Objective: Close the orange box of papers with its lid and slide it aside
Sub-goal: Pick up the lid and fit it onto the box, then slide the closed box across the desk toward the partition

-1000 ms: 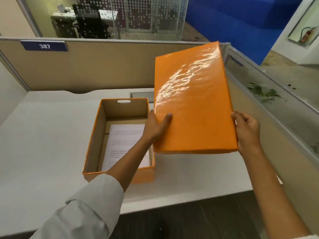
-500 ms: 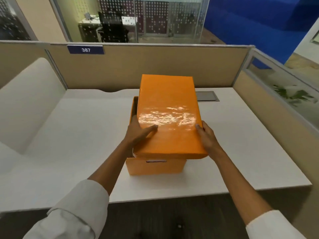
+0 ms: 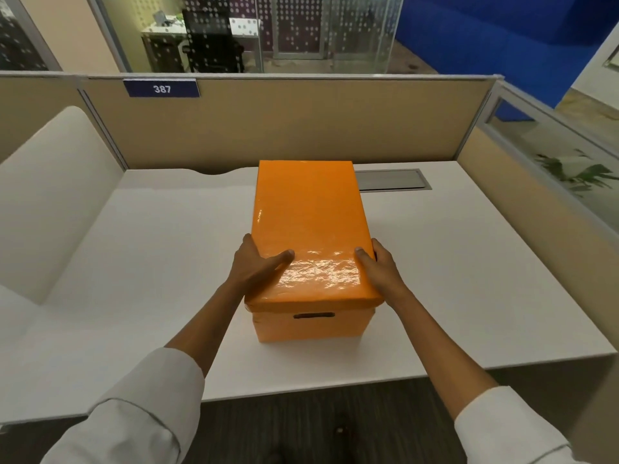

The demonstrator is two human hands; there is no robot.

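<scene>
Soft dim overhead light, glare patch on lid, wide-angle bending at edges

Person's upper limbs as seen from the head-worn camera: two forearms enter from the near edge, each bare from wrist to mid-forearm. The left hand and right hand are uncovered, with no glove, ring, watch or band visible. Left sleeve and right sleeve: pale grey-white shirt fabric pushed back up the forearm, each ending in a plain cuff with a stitched seam line.
</scene>
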